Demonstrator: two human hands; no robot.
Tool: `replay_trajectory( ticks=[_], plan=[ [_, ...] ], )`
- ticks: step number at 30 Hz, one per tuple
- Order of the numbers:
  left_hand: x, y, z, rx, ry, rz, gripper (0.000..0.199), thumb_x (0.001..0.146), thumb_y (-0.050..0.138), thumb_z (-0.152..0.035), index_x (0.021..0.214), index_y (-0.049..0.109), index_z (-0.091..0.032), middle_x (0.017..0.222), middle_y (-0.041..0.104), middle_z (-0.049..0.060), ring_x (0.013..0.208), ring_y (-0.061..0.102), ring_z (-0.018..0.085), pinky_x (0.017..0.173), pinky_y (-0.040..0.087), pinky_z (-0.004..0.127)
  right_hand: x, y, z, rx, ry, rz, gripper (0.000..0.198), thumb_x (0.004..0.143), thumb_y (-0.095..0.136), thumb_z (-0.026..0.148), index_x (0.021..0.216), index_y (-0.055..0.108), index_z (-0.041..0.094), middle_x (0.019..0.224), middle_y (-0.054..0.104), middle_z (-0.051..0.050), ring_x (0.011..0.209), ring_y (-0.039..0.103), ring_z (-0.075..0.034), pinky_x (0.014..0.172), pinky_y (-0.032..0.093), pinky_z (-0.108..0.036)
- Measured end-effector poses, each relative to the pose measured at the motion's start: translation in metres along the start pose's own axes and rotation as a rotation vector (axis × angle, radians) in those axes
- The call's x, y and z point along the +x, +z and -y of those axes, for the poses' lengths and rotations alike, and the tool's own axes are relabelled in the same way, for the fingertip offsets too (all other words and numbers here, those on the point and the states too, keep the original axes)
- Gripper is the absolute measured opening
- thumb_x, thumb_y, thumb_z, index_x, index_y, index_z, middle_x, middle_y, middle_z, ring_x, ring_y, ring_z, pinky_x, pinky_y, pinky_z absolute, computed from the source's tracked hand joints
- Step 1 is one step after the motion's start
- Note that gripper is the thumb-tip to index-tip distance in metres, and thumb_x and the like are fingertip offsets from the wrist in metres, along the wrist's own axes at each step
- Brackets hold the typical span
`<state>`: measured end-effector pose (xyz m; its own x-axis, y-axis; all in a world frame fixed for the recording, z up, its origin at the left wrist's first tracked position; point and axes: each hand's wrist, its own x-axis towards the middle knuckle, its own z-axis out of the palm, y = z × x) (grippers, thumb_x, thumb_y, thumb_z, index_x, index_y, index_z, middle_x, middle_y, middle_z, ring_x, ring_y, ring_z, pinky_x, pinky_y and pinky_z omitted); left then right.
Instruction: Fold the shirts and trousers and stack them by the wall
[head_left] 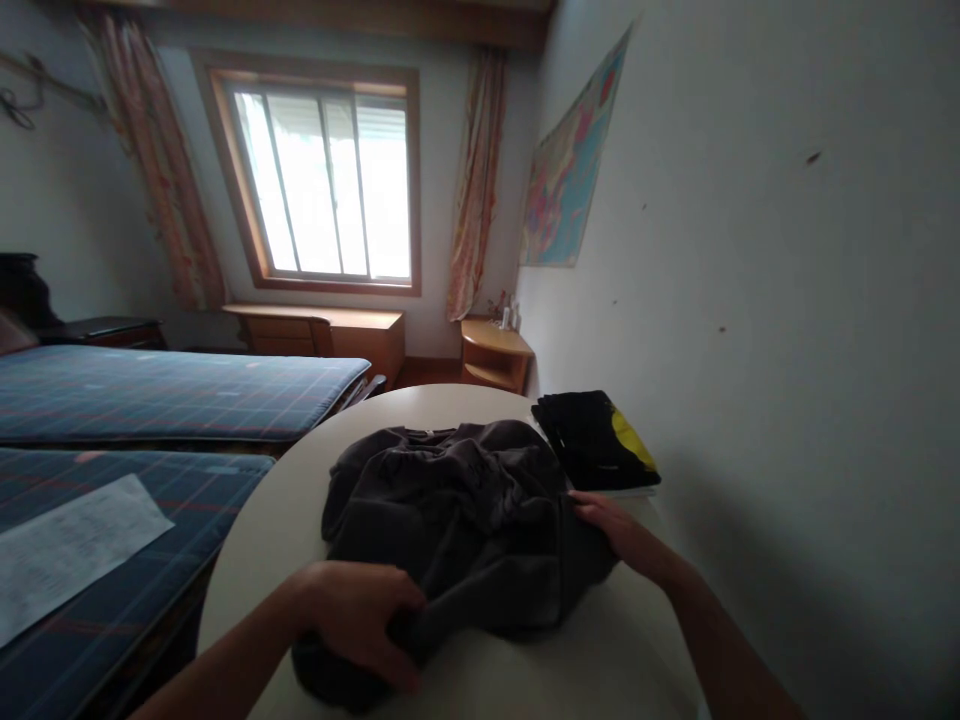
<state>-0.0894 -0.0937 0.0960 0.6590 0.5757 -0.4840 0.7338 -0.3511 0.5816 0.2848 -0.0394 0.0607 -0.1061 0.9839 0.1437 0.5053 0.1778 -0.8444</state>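
Note:
A dark grey shirt (pixel 472 530) lies spread and rumpled on a round white table (pixel 277 500), its neckline with a small pale label at the far side. My left hand (pixel 356 610) grasps a fold of the cloth at the near left corner, thumb and fingers curled around it. At the right edge of the shirt, my right hand (pixel 611 525) pinches the fabric, with part of it hanging over the fingers. Just beyond my right hand sits a folded black and yellow garment (pixel 592 440).
Mattresses with blue plaid covers (pixel 180 395) stand to the left, a printed sheet of paper (pixel 82 550) on the nearer one. A white wall (pixel 787 400) runs close along the right. Ahead are a wooden desk (pixel 360 320) and a small corner shelf (pixel 495 340) below the window.

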Motion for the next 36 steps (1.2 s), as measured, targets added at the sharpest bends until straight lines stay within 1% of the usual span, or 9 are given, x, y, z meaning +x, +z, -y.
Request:
replay_trajectory(
  ticks=[4,7,11,16,21,26,29,33,36],
  plan=[
    [0.001,-0.005,0.013,-0.357,0.006,0.224,0.041,0.08,0.061,-0.059,0.1,0.068,-0.024,0.094,0.074,0.003,0.057,0.064,0.018,0.044,0.045,0.025,-0.027,-0.025,0.013,-0.037,0.164,0.456,0.058,0.084,0.045,0.07,0.085,0.073,0.019,0.084,0.072,-0.006,0.082,0.065,-0.024,0.08,0.053,-0.038],
    [0.017,-0.012,0.035,-0.204,0.025,-0.36,0.037,0.09,0.049,-0.053,0.108,0.064,-0.023,0.099,0.073,0.005,0.073,0.068,0.02,0.062,0.053,0.03,-0.035,-0.027,0.03,-0.065,0.274,0.702,0.07,0.09,0.032,0.073,0.071,0.07,0.017,0.071,0.069,-0.006,0.066,0.063,-0.018,0.064,0.049,-0.029],
    [0.047,-0.013,0.066,0.187,-0.046,-0.943,0.047,0.088,0.054,-0.042,0.13,0.058,-0.022,0.143,0.053,0.012,0.131,0.049,0.031,0.111,0.037,0.045,-0.034,-0.006,0.041,-0.249,-0.003,0.531,0.045,0.086,0.056,0.062,0.088,0.074,0.021,0.084,0.072,-0.005,0.073,0.065,-0.019,0.066,0.049,-0.027],
    [0.066,0.004,0.083,0.283,-0.374,-0.829,0.07,0.092,0.045,-0.05,0.153,0.033,-0.019,0.159,0.029,0.018,0.143,0.032,0.039,0.111,0.033,0.056,-0.035,0.031,0.03,-0.459,-0.283,0.376,0.056,0.071,0.077,0.04,0.125,0.066,0.029,0.126,0.062,-0.007,0.113,0.058,-0.027,0.1,0.044,-0.037],
    [0.044,0.022,0.07,0.386,-0.336,-0.725,0.052,0.084,0.055,-0.039,0.135,0.058,-0.031,0.146,0.049,0.013,0.134,0.043,0.04,0.1,0.043,0.055,-0.045,0.046,0.028,-0.524,-0.248,0.444,0.03,0.08,0.064,0.025,0.109,0.069,0.027,0.106,0.068,-0.004,0.095,0.064,-0.022,0.083,0.048,-0.03],
    [0.013,0.011,0.048,0.278,-0.212,-0.618,0.029,0.086,0.054,-0.049,0.092,0.073,-0.028,0.1,0.069,0.01,0.093,0.066,0.03,0.082,0.05,0.041,-0.057,0.044,0.051,-0.481,-0.127,0.758,0.021,0.072,0.067,0.022,0.092,0.075,0.026,0.079,0.071,0.003,0.069,0.063,-0.015,0.059,0.041,-0.021],
    [0.009,-0.008,0.055,0.277,-0.341,-0.759,0.031,0.093,0.044,-0.044,0.089,0.069,-0.026,0.095,0.071,0.009,0.085,0.069,0.028,0.075,0.049,0.037,-0.055,0.045,0.062,-0.399,-0.011,0.984,0.022,0.072,0.073,0.041,0.084,0.077,0.023,0.069,0.069,0.004,0.06,0.06,-0.013,0.051,0.037,-0.02],
    [0.017,-0.033,0.089,0.395,-0.566,-0.967,0.042,0.092,0.042,-0.031,0.13,0.055,-0.02,0.134,0.057,0.018,0.1,0.068,0.031,0.079,0.051,0.04,-0.033,0.052,0.063,-0.34,-0.155,0.684,0.024,0.086,0.059,0.039,0.092,0.074,0.021,0.075,0.07,0.001,0.064,0.061,-0.014,0.057,0.042,-0.021],
    [0.023,-0.047,0.117,0.34,-0.678,-0.887,0.057,0.087,0.049,-0.034,0.14,0.047,-0.012,0.132,0.058,0.024,0.109,0.065,0.035,0.086,0.05,0.045,-0.005,0.062,0.052,-0.454,-0.299,0.307,0.023,0.087,0.058,0.03,0.103,0.071,0.022,0.098,0.072,-0.005,0.088,0.065,-0.02,0.079,0.049,-0.028]
  ],
)
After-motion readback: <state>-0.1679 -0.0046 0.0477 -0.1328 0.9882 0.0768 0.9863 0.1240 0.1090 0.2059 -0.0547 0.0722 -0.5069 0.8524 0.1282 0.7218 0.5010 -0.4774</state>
